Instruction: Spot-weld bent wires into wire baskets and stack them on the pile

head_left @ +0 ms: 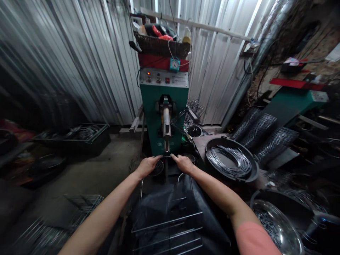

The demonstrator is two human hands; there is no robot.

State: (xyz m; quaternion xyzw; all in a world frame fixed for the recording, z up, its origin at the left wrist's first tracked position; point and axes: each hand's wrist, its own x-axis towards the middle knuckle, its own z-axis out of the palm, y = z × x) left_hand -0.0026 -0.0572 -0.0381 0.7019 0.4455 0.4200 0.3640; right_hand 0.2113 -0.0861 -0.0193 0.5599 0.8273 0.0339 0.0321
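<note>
Both arms reach forward to a green machine (164, 92) with a cylindrical metal head (166, 122) that looks like a spot welder's. My left hand (147, 165) and my right hand (183, 163) are closed, thumbs and fingers pinching the two ends of a thin metal wire (167, 156). The wire runs level between them, just below the narrow tip of the head; I cannot tell whether they touch. Closer to me, a wire rack (170, 226) with several crossbars rests over a dark apron or sheet (156, 202). How the pinched wire relates to the rack is unclear.
On the right, a black pan (255, 171) carries coiled wires (228, 161); below it a metal bowl (288, 226) contains small metal pieces. Stacked wire racks (276, 141) stand beyond. Left are a bin of wire parts (79, 136) and racks on the floor (53, 233). Corrugated metal wall (106, 53) behind.
</note>
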